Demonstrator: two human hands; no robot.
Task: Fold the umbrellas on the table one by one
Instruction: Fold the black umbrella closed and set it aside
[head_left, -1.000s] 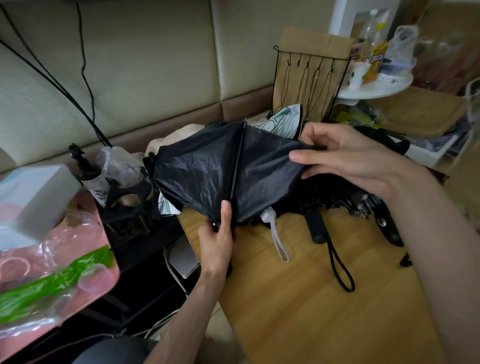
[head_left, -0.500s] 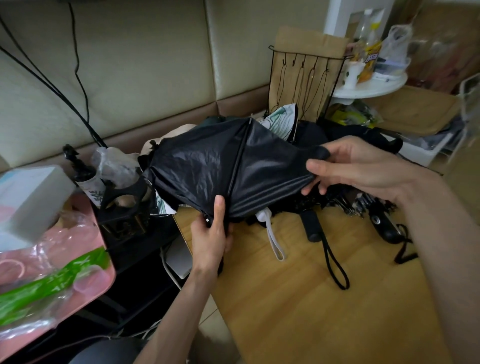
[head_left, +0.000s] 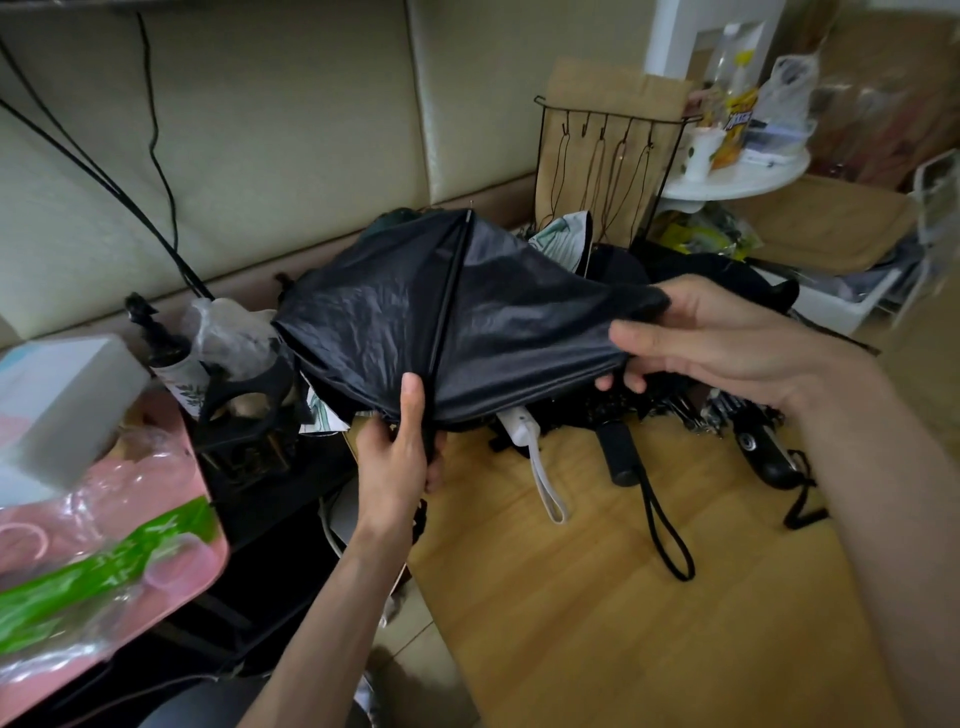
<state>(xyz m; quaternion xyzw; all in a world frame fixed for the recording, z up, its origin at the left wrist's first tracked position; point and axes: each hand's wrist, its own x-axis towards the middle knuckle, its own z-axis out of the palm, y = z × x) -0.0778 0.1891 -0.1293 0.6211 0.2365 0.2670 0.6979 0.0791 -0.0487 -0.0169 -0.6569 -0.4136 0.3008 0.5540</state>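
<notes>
A black umbrella (head_left: 457, 322) hangs in the air over the back left of the wooden table (head_left: 597, 597), its canopy spread slack with one rib running down the middle. My left hand (head_left: 400, 457) grips its lower end, thumb pressed on the fabric beside the rib. My right hand (head_left: 717, 338) pinches the canopy's right edge and holds it stretched out sideways. Behind and under it lies a heap of other dark umbrellas (head_left: 675, 405), with a white handle and strap (head_left: 524, 436), a black handle with a loop (head_left: 621, 457) and another black handle (head_left: 769, 457) sticking out onto the table.
A pink tray (head_left: 156, 519) with plastic wrap and a white box stands at the left. A black wire rack (head_left: 608, 171) with a brown paper bag stands behind the heap, and a cluttered white round shelf (head_left: 737, 176) sits at the back right. Black cables run down the cushioned wall.
My right hand has drawn the canopy's edge down and to the right, stretching the fabric flatter. My left hand has kept its grip at the lower end.
</notes>
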